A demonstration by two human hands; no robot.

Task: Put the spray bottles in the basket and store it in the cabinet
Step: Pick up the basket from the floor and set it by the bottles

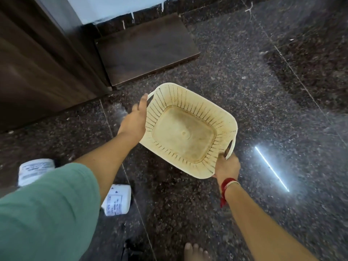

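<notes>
A cream plastic basket (185, 129) with slotted walls is held above the dark floor, tilted, with nothing in it. My right hand (227, 166) grips its near right handle. My left hand (134, 119) lies against the basket's left side, fingers stretched toward the far left handle; I cannot tell whether it grips. Two white bottles with printed labels stand on the floor at lower left: one (35, 171) partly behind my green sleeve, the other (117, 199) beside my left forearm. Their spray heads are hidden.
A dark wooden cabinet (37, 63) fills the upper left. A low dark wooden board (146, 48) lies by the wall beyond the basket. The floor is polished dark granite (263, 91). My bare toes (195, 251) show at the bottom edge.
</notes>
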